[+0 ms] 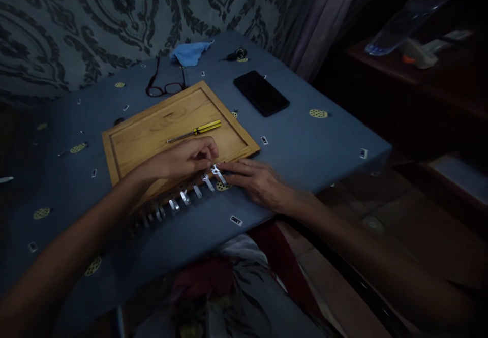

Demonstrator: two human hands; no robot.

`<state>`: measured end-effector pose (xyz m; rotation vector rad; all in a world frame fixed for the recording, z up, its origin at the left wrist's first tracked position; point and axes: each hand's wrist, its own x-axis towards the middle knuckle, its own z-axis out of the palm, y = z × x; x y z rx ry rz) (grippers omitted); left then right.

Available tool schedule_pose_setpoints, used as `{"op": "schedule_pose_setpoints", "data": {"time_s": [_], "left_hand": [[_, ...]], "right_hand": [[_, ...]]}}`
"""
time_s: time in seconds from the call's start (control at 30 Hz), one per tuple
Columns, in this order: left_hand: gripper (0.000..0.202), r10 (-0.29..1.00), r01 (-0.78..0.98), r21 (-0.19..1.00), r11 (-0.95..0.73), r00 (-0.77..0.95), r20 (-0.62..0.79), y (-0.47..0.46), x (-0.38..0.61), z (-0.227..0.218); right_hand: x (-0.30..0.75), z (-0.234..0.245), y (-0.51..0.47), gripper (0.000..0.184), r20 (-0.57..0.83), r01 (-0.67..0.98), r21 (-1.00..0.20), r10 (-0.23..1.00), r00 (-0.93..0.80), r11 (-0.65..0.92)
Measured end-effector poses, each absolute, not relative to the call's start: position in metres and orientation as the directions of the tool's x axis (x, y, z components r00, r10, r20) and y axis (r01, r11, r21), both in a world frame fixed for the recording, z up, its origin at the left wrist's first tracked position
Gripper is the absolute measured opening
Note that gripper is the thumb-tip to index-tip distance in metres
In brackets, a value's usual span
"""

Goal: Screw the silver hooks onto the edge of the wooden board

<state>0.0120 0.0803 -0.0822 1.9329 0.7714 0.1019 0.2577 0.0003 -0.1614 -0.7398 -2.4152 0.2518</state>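
Observation:
A wooden board with a raised frame lies on the table, and a row of shiny metal clips sticks out along its near edge. My left hand is above that edge, its fingers curled and pinched together; what is between the fingertips is hidden. My right hand comes in from the right with its thumb and forefinger on the rightmost metal clip, at the board's near right corner. On the board, just beyond my left hand, lies a screwdriver with a yellow and black handle.
Behind the board are eyeglasses, a blue cloth and keys. A black phone lies right of it on the patterned blue tablecloth. A clear plastic bottle is on a dark surface at right. The light is dim.

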Motion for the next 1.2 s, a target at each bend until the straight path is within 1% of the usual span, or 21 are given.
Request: {"op": "schedule_pose_setpoints", "data": {"time_s": [0.2, 0.4, 0.67, 0.9, 1.0, 1.2], "left_hand": [[0.022, 0.501, 0.48, 0.819, -0.314, 0.816, -0.287, 0.086, 0.013, -0.079], [0.027, 0.48, 0.491, 0.818, -0.298, 0.818, -0.316, 0.09, 0.014, -0.081], [0.027, 0.465, 0.482, 0.848, -0.22, 0.816, -0.344, 0.091, 0.015, -0.079], [0.028, 0.468, 0.46, 0.873, -0.164, 0.815, -0.342, 0.091, 0.014, -0.084], [0.03, 0.46, 0.449, 0.881, -0.148, 0.82, -0.34, 0.092, 0.014, -0.084], [0.032, 0.456, 0.454, 0.879, -0.144, 0.819, -0.348, 0.092, 0.015, -0.084]], "right_hand": [[0.259, -0.161, 0.0, 0.053, 0.479, 0.448, -0.333, 0.558, -0.678, 0.83], [0.259, -0.159, -0.001, 0.055, 0.42, 0.485, -0.334, 0.588, -0.691, 0.809], [0.259, -0.158, -0.001, 0.05, 0.45, 0.469, -0.314, 0.564, -0.692, 0.825], [0.258, -0.16, 0.0, 0.054, 0.451, 0.48, -0.317, 0.575, -0.682, 0.818], [0.258, -0.16, 0.0, 0.054, 0.444, 0.476, -0.32, 0.573, -0.688, 0.819], [0.259, -0.159, 0.0, 0.049, 0.452, 0.46, -0.333, 0.568, -0.688, 0.823]]}}
